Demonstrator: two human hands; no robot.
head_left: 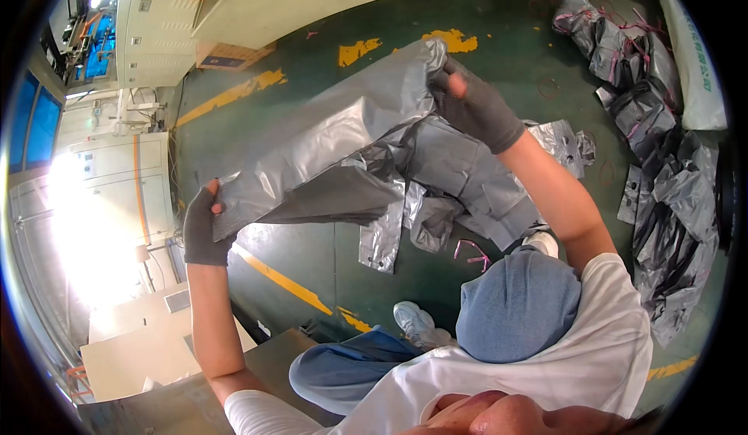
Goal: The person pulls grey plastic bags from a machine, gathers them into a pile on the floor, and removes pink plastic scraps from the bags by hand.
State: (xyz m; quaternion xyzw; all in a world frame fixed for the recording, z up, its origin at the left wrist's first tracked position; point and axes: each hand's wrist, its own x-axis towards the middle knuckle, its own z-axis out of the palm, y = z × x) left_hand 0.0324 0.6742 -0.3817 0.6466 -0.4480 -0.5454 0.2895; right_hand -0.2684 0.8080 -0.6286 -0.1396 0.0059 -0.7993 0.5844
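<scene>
A silver-grey plastic bag [319, 135] is stretched out between my two hands, above the floor. My left hand [207, 228], in a dark fingerless glove, is closed on the bag's lower left end, thumb on top. At its upper right end, my right hand [475, 104] in a matching glove grips the bunched edge; some of its fingers are hidden behind the plastic. Under and behind the held bag lies a loose heap of similar silver bags [460, 174], several with punched holes near their ends.
More crumpled silver bags [674, 225] with pink ties [631, 26] lie along the right, by a white sack [692, 61]. A pink tie [471, 256] rests near my shoe [414, 322]. The green floor [514, 53] has worn yellow lines. Pale cabinets [160, 26] stand at far left.
</scene>
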